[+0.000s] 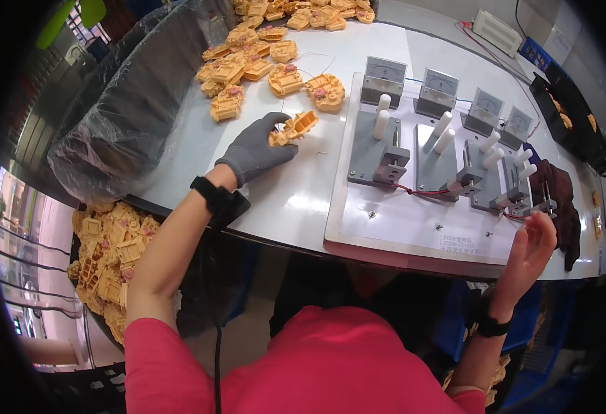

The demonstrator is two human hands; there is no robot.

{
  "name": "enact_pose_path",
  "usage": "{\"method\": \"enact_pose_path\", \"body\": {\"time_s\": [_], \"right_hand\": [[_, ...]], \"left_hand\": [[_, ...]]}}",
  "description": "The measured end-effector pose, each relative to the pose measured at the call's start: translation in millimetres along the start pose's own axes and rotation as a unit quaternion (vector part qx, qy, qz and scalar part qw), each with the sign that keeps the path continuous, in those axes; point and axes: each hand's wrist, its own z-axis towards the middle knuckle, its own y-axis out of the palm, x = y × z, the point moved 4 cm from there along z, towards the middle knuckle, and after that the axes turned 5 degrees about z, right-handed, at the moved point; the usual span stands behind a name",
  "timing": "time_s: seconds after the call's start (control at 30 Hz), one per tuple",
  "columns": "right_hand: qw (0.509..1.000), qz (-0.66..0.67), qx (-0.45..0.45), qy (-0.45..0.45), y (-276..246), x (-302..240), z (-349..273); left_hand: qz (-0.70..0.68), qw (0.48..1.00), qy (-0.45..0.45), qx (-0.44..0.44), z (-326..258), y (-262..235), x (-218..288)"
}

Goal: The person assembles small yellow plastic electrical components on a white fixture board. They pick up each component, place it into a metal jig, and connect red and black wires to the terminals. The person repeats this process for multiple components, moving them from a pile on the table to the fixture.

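My left hand (258, 148), in a grey glove, is closed on a yellow plastic housing (303, 124) with an open boxy end, held over the white table. Just beyond it lie two more such housings with pinkish-red round parts, a housing (285, 80) and another housing (326, 92) with thin wires. My bare right hand (532, 245) is raised at the front right of a white test board (385, 228), fingers loosely curled and apart from the thumb. Its fingertips are close to the metal lever (545, 205) of the rightmost fixture; whether they touch it is unclear.
Several grey fixtures with white pegs and analog meters (385, 70) stand on the board. A pile of housings (237, 58) covers the far left. Left are a plastic-lined bin (120, 103) and a heaped container (110, 255). A dark cloth (558, 200) and black tray (568, 117) lie right.
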Motion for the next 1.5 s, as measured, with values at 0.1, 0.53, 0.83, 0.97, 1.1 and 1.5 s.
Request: {"method": "enact_pose_path", "body": {"time_s": [0.1, 0.53, 0.83, 0.97, 1.1, 1.5], "right_hand": [[0.991, 0.089, -0.103, 0.000, 41, -46, -3], [0.943, 0.204, -0.231, 0.126, 154, -70, -4], [0.931, 0.275, -0.213, 0.113, 160, -67, -14], [0.931, 0.274, -0.222, 0.093, 157, -69, -12], [0.935, 0.267, -0.219, 0.083, 155, -71, -10], [0.937, 0.276, -0.209, 0.047, 151, -73, -7]], "left_hand": [[-0.181, 0.982, -0.041, -0.024, -25, -8, 11], [-0.254, 0.967, 0.024, -0.014, -56, -20, 50], [-0.249, 0.968, 0.024, -0.019, -28, -18, 58], [0.002, 0.979, 0.168, 0.113, 5, -27, 82], [0.131, 0.953, 0.198, 0.190, 31, -24, 117], [0.270, 0.836, 0.458, 0.137, -8, -10, 183]]}}
